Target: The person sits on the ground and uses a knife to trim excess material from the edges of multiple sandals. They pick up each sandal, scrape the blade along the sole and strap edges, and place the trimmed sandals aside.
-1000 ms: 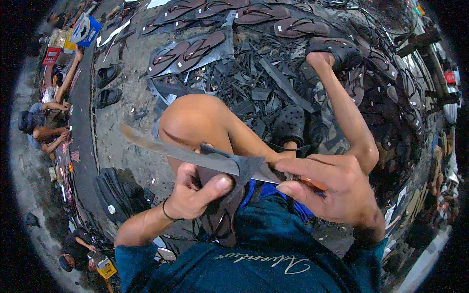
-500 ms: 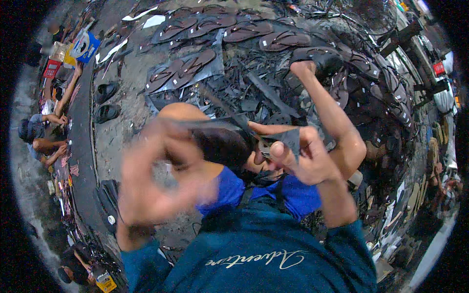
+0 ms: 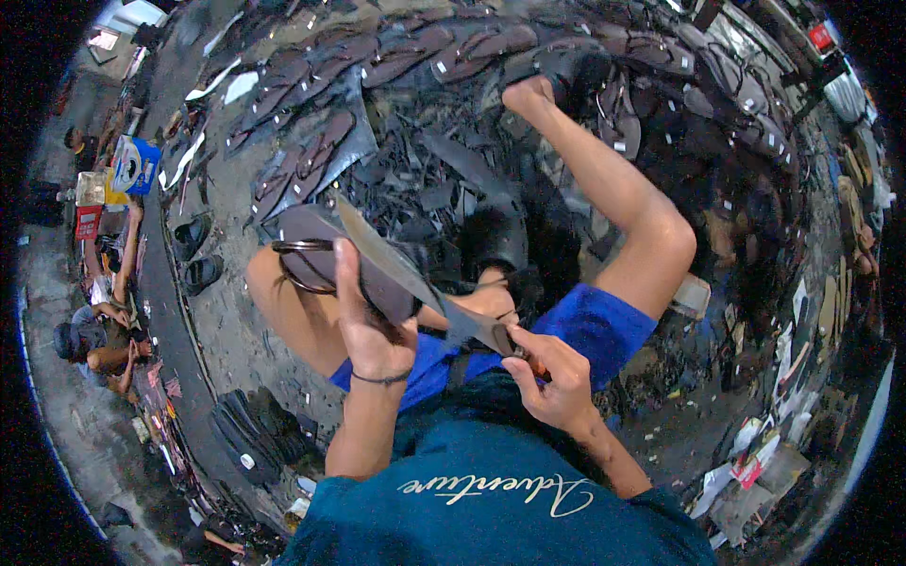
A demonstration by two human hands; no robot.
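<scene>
My left hand [image 3: 371, 341] grips a brown flip-flop [image 3: 373, 280] by its near end, thumb lying along the sole. The flip-flop is tilted, its dark strap [image 3: 304, 247] standing out to the left. My right hand [image 3: 557, 379] is closed around the orange-brown handle [image 3: 538, 368] of what looks like a long knife [image 3: 392, 257]. Its wide grey blade slants up and left across the flip-flop's right edge; whether it touches the sole I cannot tell. Blur hides where blade and handle meet.
Dark rubber scraps [image 3: 406, 179] litter the ground beyond my legs. Rows of brown flip-flops [image 3: 411, 55] curve around them. Black sandals [image 3: 200, 274] lie at left, near a stack of dark soles [image 3: 255, 429]. Another person [image 3: 99, 344] sits at far left.
My blurred left hand has come into clear view, the flip-flop now tilted with its strap showing. My right hand has moved down and slightly left. The view has shifted too.
</scene>
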